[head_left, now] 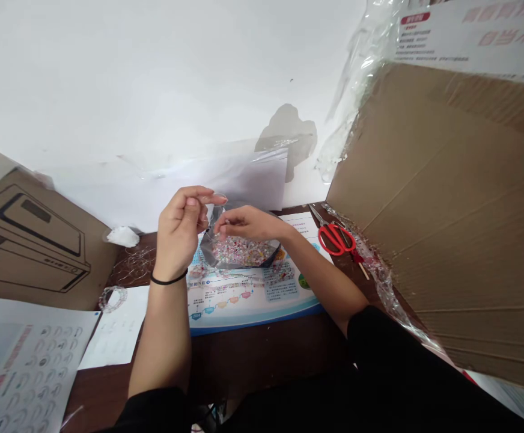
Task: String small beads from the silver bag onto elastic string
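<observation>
Pouch [239, 252] of beads lies mid-frame, long axis sideways, just under the right hand [250, 222], its fingers [224, 225] curled, any grip unclear; the left hand [178, 222], farther up-left, pinches something too thin to name.

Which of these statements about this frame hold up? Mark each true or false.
1. The left hand has a black band around its wrist. True.
2. The right hand grips the red-handled scissors. False: the scissors lie apart from it, untouched.
3. The silver bag lies on bare wood. False: it lies on a printed sheet with a blue edge.
4. Both hands are raised above the bag, close together. True.
</observation>
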`<state>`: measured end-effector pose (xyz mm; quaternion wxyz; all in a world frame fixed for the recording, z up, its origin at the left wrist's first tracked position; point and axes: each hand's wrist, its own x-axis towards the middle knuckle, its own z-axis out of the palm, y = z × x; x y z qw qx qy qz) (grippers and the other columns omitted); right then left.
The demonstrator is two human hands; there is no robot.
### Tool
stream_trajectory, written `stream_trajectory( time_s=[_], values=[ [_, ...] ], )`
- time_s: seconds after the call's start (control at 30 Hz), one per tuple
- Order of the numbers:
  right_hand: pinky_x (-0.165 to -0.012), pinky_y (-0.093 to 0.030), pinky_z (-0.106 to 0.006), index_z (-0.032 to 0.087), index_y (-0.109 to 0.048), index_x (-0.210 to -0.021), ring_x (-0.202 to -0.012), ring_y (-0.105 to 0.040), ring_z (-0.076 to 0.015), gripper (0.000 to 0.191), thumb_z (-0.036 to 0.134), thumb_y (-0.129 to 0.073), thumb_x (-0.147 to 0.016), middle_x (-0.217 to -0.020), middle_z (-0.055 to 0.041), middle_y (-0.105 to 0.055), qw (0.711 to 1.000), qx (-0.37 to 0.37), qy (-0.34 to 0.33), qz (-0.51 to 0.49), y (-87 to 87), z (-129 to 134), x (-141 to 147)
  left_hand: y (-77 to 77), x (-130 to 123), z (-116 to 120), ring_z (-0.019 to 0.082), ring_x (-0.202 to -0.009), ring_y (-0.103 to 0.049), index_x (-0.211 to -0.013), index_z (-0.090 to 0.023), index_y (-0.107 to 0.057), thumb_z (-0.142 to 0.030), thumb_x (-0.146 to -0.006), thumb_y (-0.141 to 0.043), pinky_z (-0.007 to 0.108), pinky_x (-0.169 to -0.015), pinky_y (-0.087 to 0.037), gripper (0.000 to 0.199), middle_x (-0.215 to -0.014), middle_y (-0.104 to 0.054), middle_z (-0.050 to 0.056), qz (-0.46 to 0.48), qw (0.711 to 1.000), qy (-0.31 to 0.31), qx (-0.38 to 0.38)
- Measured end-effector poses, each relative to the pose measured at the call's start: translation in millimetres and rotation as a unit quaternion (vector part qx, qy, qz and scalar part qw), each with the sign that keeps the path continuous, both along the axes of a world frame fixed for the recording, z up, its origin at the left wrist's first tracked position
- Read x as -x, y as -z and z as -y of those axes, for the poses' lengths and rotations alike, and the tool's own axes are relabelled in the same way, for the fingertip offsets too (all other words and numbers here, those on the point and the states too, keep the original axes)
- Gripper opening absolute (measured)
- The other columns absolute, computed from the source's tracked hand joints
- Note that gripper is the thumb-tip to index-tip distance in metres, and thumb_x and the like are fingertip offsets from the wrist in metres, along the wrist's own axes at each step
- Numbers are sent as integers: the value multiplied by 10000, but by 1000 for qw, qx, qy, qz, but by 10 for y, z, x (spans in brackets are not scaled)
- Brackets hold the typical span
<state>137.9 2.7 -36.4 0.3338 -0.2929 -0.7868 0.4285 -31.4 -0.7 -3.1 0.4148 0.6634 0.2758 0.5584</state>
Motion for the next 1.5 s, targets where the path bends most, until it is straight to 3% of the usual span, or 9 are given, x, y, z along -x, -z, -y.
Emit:
stream_trajectory(
  time_s=[0.27,0.5,0.63,0.73,0.83,1.03,1.2,1.33,1.5],
  values=[
    [-580,-359,-249,165,-551,-756,-610,-541,-102,179,280,-499,-884,-660,-15,-641,988,23,-12,150,16,-70,-201,-254,139,48,76,-528,-454,-889,-129,-579,-161,-903,-499,199,-410,-244,87,-814,-710,91,176,960,-174,-127],
    [-549,-302,-287,179,-459,-588,-536,-475,-108,243,162,-537,-818,-563,-17,-588,949,20,12,315,81,-112,-245,-368,252,57,84,-535,-511,-896,-116,-511,-225,-896,-458,211,-360,-198,121,-793,-685,75,182,910,-279,-245],
    [-557,-289,-279,181,-464,-644,-547,-425,-96,224,191,-511,-863,-602,0,-533,956,-5,43,292,20,-63,-241,-374,225,128,86,-588,-520,-905,-99,-553,-208,-898,-461,203,-398,-261,143,-875,-701,109,159,900,-313,-259],
    [-576,-317,-257,181,-512,-765,-596,-439,-96,212,299,-445,-928,-683,7,-520,981,-51,68,174,-97,30,-216,-294,164,152,99,-670,-554,-945,-96,-612,-232,-920,-474,196,-442,-350,195,-990,-700,134,96,938,-277,-186],
    [-612,-333,-245,182,-537,-875,-613,-434,-92,227,377,-441,-942,-671,25,-494,984,-102,133,68,-212,139,-157,-144,75,122,110,-676,-553,-1005,-142,-643,-326,-923,-498,192,-445,-377,248,-1003,-682,111,-31,986,-157,-42],
    [-642,-327,-243,171,-552,-896,-628,-437,-92,212,343,-437,-943,-692,15,-552,960,-173,213,48,-261,204,-110,77,-114,22,82,-469,-333,-809,-163,-569,-398,-897,-494,208,-431,-255,262,-568,-410,-23,-188,964,85,168],
    [-624,-306,-241,172,-580,-930,-587,-407,-89,238,363,-439,-940,-629,36,-507,971,-142,179,68,-232,159,-163,108,-93,-36,87,-479,-311,-770,-162,-549,-389,-894,-469,215,-440,-225,271,-564,-367,-27,-223,961,66,151],
    [-614,-292,-245,171,-591,-885,-594,-409,-91,246,355,-436,-936,-638,29,-494,970,-136,177,98,-202,129,-188,130,-11,-94,97,-517,-389,-841,-160,-611,-364,-907,-449,213,-467,-300,268,-640,-521,10,-274,956,23,105],
    [-608,-288,-260,179,-591,-853,-621,-433,-111,234,335,-433,-927,-679,-5,-540,958,-100,191,187,-112,55,-217,91,85,-136,101,-509,-405,-910,-162,-643,-360,-899,-481,221,-443,-311,256,-791,-667,74,-187,978,-45,81]
  ],
)
